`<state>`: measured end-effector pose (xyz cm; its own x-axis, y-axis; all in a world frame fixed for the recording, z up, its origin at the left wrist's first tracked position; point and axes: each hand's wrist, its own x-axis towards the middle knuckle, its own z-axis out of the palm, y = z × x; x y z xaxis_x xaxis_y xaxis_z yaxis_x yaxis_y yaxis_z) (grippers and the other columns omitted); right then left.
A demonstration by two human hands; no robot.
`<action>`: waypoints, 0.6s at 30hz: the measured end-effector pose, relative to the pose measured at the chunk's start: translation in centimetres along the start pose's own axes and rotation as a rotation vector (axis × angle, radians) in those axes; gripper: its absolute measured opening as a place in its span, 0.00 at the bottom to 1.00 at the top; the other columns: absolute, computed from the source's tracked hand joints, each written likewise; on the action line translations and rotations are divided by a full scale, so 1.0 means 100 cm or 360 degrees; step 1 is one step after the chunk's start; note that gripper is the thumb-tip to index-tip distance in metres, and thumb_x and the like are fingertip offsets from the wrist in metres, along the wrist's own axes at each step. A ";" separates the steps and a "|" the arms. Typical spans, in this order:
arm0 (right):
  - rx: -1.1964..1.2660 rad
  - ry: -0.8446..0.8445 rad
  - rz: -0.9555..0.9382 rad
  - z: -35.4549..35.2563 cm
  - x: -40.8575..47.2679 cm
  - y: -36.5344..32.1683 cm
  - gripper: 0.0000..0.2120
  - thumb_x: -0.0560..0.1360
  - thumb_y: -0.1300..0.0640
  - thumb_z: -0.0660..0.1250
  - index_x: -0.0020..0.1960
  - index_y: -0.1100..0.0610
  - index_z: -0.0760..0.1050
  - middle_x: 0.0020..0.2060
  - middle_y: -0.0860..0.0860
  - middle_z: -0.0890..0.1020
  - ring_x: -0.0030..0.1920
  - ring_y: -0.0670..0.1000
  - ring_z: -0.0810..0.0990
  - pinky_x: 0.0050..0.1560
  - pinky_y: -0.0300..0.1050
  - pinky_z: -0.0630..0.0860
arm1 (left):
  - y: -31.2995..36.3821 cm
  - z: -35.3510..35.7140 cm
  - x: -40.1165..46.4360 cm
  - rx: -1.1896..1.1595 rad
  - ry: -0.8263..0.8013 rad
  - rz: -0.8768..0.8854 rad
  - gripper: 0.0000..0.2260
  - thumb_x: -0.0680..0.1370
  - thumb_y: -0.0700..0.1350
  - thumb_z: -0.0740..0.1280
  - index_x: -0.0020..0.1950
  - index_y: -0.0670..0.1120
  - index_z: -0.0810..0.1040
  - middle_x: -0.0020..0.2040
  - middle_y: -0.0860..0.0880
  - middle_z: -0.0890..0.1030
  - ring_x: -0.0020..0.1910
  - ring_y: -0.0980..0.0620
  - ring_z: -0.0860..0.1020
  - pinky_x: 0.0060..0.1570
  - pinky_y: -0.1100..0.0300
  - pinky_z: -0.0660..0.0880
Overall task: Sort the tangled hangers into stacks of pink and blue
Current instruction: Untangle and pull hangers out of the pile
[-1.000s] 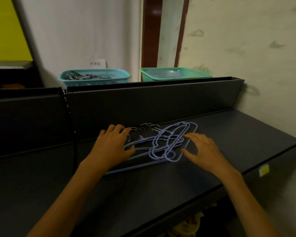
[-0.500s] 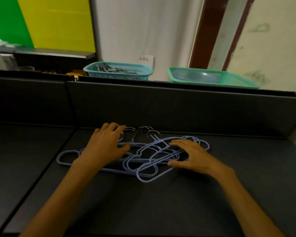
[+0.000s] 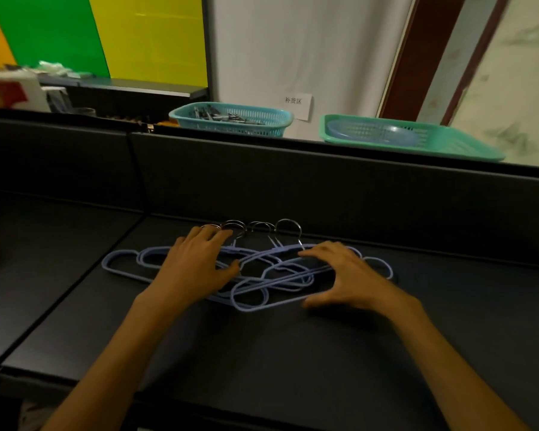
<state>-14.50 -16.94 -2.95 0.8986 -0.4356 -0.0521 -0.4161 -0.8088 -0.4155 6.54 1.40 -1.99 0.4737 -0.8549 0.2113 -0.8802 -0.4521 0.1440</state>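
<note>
The blue hangers (image 3: 262, 272) lie in an overlapping pile flat on the dark tabletop (image 3: 293, 362), their long axes running roughly left to right and their metal hooks (image 3: 263, 228) pointing away from the person, the hook tips just short of the upright back panel (image 3: 324, 197). Beyond the fingertips there is therefore little room; on the near side of both hands bare tabletop runs to the front edge, and a seam (image 3: 75, 275) between table sections lies well left of the left hand. The left hand (image 3: 199, 265) rests on the pile with fingers laid together and nearly straight, tips touching the leftmost hooks. The right hand (image 3: 346, 275) rests on the pile's right part, fingers spread and lightly arched, thumb apart at the nearest hanger's bar.
</note>
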 end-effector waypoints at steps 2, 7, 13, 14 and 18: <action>-0.0017 0.0093 0.0025 -0.004 -0.006 0.008 0.42 0.61 0.35 0.74 0.70 0.38 0.59 0.68 0.43 0.61 0.68 0.45 0.60 0.67 0.46 0.62 | 0.005 0.002 0.001 -0.0019 -0.0002 0.0017 0.31 0.76 0.60 0.63 0.75 0.51 0.59 0.72 0.50 0.65 0.70 0.48 0.63 0.65 0.50 0.64; -0.0148 0.0290 0.0145 -0.019 -0.032 0.038 0.42 0.59 0.33 0.73 0.69 0.39 0.60 0.64 0.43 0.64 0.64 0.44 0.62 0.65 0.44 0.63 | 0.025 0.006 0.007 -0.0065 -0.0072 0.0070 0.32 0.75 0.61 0.62 0.75 0.52 0.58 0.72 0.50 0.63 0.70 0.48 0.62 0.67 0.50 0.63; -0.0152 0.0500 0.0318 -0.034 -0.066 0.077 0.43 0.59 0.35 0.74 0.69 0.44 0.64 0.63 0.46 0.66 0.63 0.47 0.64 0.64 0.47 0.64 | 0.065 0.021 0.014 -0.0029 -0.0208 0.0163 0.35 0.74 0.66 0.60 0.75 0.50 0.58 0.72 0.47 0.64 0.70 0.47 0.62 0.69 0.48 0.62; -0.0155 0.0516 0.0343 -0.035 -0.070 0.083 0.43 0.58 0.35 0.74 0.69 0.44 0.64 0.64 0.46 0.67 0.64 0.47 0.64 0.64 0.47 0.64 | 0.072 0.023 0.016 -0.0011 -0.0238 0.0156 0.35 0.74 0.67 0.59 0.75 0.50 0.58 0.72 0.47 0.63 0.70 0.46 0.61 0.70 0.47 0.60; -0.0123 0.0495 0.0421 -0.036 -0.078 0.093 0.44 0.59 0.35 0.74 0.70 0.42 0.61 0.66 0.46 0.64 0.66 0.48 0.62 0.65 0.49 0.64 | 0.090 0.030 0.024 0.0083 -0.0299 0.0110 0.38 0.72 0.71 0.56 0.74 0.47 0.60 0.72 0.45 0.64 0.69 0.45 0.62 0.69 0.47 0.59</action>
<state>-25.86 -22.50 -3.15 0.6795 -0.7213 0.1338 -0.6468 -0.6751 -0.3548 -0.33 -5.51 -3.07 0.4032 -0.9145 0.0340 -0.9130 -0.3993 0.0839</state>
